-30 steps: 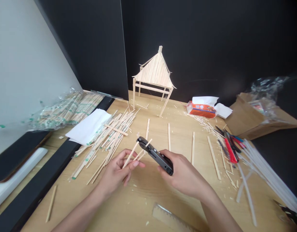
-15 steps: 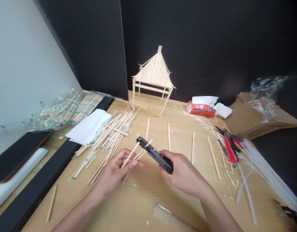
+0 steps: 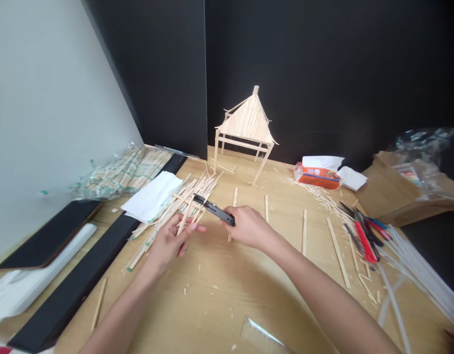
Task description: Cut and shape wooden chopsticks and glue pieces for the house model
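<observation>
My left hand (image 3: 173,238) pinches thin wooden sticks (image 3: 185,215) that point up and away from me. My right hand (image 3: 247,226) is wrapped round the handles of dark pliers (image 3: 216,211), whose jaws are at the upper ends of the held sticks. Whether the jaws bite the wood I cannot tell. Behind my left hand lies a loose heap of sticks (image 3: 197,184), some in paper sleeves. Short sticks (image 3: 266,209) stand apart in a row across the table beyond and right of my hands.
A stick-built pavilion model (image 3: 249,120) stands at the back. An orange tissue pack (image 3: 318,177), a brown paper bag (image 3: 385,189), red-handled tools (image 3: 366,241) and white glue sticks (image 3: 422,270) lie on the right. Bagged sticks (image 3: 112,169) and white paper (image 3: 155,196) lie left; a clear ruler (image 3: 261,335) is in front.
The view has shifted, so the scene sits further right and lower. Both hands have moved left and forward, towards the stick heap, with the pliers still at the held sticks.
</observation>
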{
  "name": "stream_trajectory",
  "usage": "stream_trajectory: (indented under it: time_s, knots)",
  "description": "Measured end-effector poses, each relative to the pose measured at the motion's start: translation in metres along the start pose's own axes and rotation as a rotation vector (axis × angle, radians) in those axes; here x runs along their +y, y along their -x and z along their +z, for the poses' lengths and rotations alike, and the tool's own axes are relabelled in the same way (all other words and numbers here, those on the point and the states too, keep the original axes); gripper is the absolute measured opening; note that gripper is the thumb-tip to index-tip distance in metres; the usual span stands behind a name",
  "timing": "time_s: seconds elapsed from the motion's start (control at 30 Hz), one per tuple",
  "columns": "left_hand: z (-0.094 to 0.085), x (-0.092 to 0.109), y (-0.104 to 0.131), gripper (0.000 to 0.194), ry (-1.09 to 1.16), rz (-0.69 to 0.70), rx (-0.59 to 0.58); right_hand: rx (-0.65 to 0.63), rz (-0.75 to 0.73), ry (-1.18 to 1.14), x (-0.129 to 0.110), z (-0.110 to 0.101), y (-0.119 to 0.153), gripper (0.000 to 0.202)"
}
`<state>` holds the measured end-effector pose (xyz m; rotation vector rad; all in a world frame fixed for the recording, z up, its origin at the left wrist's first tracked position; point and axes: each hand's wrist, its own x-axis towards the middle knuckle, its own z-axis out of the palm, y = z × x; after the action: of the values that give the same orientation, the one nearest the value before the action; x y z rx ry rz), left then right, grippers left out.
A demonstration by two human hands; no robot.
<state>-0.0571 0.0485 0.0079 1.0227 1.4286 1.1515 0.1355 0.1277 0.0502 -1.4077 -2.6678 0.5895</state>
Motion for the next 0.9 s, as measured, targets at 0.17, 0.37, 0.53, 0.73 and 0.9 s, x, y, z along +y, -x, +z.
stream_trajectory:
  time_s: [0.17,0.37,0.53,0.73,0.9]
  knots:
    - [-0.007,0.000,-0.005,0.040,0.041,-0.021,0.051,-0.017,-0.037,0.047,-0.006,0.001,-0.018,0.024]
    - [-0.011,-0.006,-0.009,0.042,0.083,-0.045,0.069,-0.045,-0.046,0.088,-0.009,0.005,-0.031,0.025]
    - [-0.008,-0.007,-0.008,0.040,0.100,-0.065,0.068,-0.048,-0.075,0.092,-0.002,0.009,-0.037,0.029]
    - [-0.004,-0.006,-0.008,0.041,0.110,-0.075,0.056,-0.026,-0.072,0.061,0.006,0.013,-0.042,0.033]
    - [-0.005,-0.004,-0.007,0.038,0.109,-0.096,0.035,0.041,-0.030,-0.035,0.016,0.014,-0.045,0.032]
